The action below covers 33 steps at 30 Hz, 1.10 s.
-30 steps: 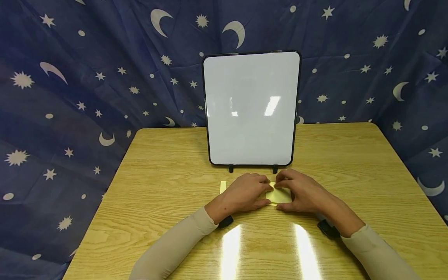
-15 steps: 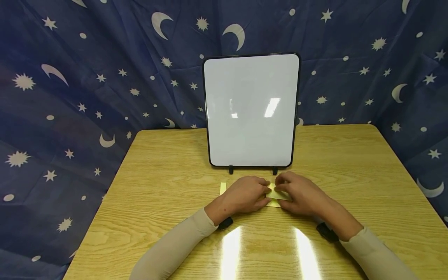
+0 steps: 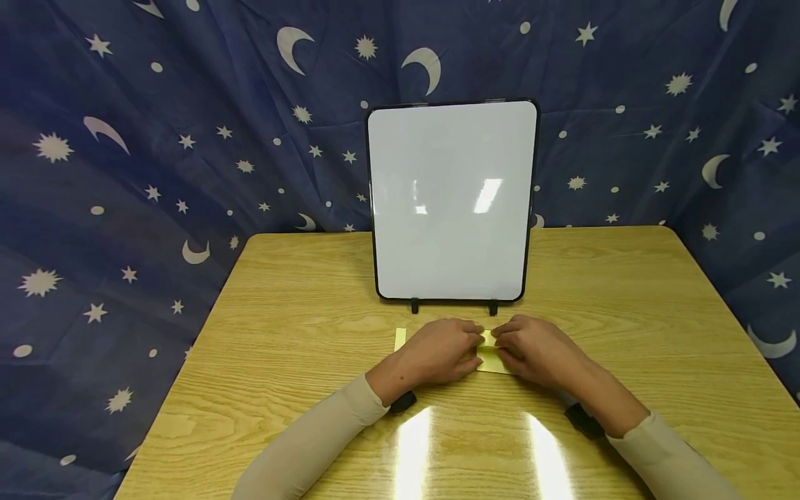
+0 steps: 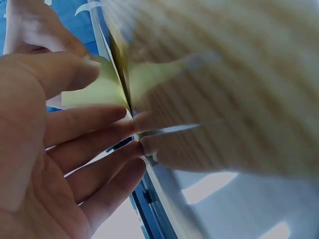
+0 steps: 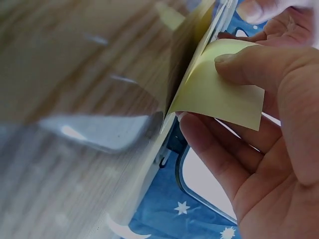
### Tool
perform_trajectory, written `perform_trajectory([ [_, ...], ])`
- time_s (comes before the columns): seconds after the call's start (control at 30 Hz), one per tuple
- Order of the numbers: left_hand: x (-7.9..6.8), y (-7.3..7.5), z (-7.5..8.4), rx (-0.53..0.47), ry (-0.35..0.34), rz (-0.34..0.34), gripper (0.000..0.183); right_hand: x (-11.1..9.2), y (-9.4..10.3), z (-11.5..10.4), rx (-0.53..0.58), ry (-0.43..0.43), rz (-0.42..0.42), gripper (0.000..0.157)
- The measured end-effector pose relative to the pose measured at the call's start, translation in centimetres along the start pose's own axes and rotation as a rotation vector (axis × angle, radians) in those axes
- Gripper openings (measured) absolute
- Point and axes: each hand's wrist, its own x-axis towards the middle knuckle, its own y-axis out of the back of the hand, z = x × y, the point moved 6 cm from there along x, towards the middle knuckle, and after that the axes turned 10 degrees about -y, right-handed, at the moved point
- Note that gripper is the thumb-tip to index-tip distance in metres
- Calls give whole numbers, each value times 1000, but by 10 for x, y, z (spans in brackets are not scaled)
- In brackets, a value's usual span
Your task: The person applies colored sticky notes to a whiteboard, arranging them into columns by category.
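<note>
A small sheet of yellow paper (image 3: 494,362) lies on the table between the hands, its middle creased or bent up. In the right wrist view, part of the yellow paper (image 5: 219,94) curves up off the tabletop. My right hand (image 3: 539,351) pinches it, thumb on its face and fingers behind. My left hand (image 3: 439,352) holds the sheet's left side; in the left wrist view its thumb and index finger lie along the yellow paper (image 4: 97,92). The hands hide both side edges of the sheet. A narrow yellow strip (image 3: 400,338) lies left of the left hand, partly covered by it.
Behind the hands a black-framed whiteboard (image 3: 453,201) stands upright on small black feet. A wooden table (image 3: 300,298) spreads around, with bright light reflections near the front. A dark blue curtain (image 3: 187,104) with moons and stars hangs behind and at the sides.
The raised near part of the yellow paper has moved away from the person, baring more yellow beneath it. The right hand's fingers have shifted slightly with it; the left hand stays nearly in place.
</note>
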Motion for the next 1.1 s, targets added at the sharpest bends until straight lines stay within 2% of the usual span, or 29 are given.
perform_trajectory([
  [0.13, -2, -1, 0, 2, 11, -12, 45, -1, 1, 3, 38, -35, -1, 10],
  [0.33, -7, 1, 1, 2, 49, -35, 46, -1, 2, 7, 76, -77, -15, 22],
  [0.43, -11, 5, 3, 22, 88, -54, 35, -2, 2, 9, 97, -82, -15, 23],
  [0.57, -18, 16, 9, 61, 126, -67, 12, -2, 1, 10, 113, -79, -9, 23],
  [0.67, -22, 25, 16, 109, 123, -78, 16, -2, 1, 10, 117, -80, -7, 24],
  [0.77, -22, 32, 26, 165, 76, -83, 15, -2, 1, 11, 117, -83, -6, 24],
  [0.9, -19, 36, 41, 186, -35, -54, 13, -2, 1, 11, 119, -94, -11, 24],
  [1.0, -15, 34, 51, 172, -112, -24, 15, -2, 1, 12, 126, -104, -17, 25],
  [1.1, -11, 27, 55, 165, -155, -8, 19, -2, 2, 12, 130, -105, -17, 24],
])
